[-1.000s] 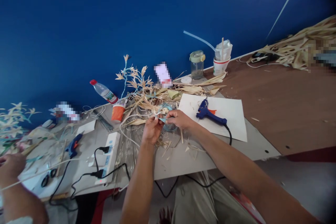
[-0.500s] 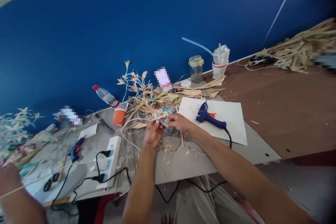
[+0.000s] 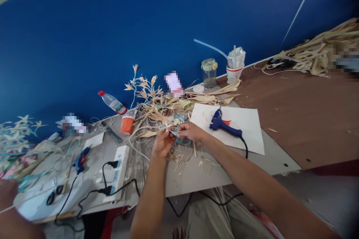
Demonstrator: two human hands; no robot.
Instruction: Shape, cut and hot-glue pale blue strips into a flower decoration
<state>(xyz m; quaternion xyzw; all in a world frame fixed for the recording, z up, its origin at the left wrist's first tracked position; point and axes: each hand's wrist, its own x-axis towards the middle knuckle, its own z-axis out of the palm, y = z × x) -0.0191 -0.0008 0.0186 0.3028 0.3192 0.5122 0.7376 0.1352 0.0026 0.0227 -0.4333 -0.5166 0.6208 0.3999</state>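
Near the middle of the table, my left hand [image 3: 164,142] pinches one part of a light blue strip [image 3: 174,132] between thumb and fingers. Close beside it my right hand [image 3: 192,132] is closed on the same strip. A loose coil of blue strip [image 3: 183,142] lies just behind and below the fingers. Pale dried husks [image 3: 157,114] are heaped beyond both hands. A blue glue gun [image 3: 226,124] rests on a white sheet [image 3: 254,119] to the right of my right hand. What the fingertips cover is too small to make out.
A white power strip [image 3: 119,171] with black cords lies left of my forearm. Behind it stand an orange cup [image 3: 127,124] and a tilted bottle [image 3: 112,102]. Husk flowers [image 3: 143,86], a jar [image 3: 209,73] and a white tub [image 3: 235,73] line the wall. Another person's arm [image 3: 14,209] is at far left.
My hands stay almost in place on the blue strip, with only a slight shift of the fingers. The other person's arm at far left has moved a little down and left.
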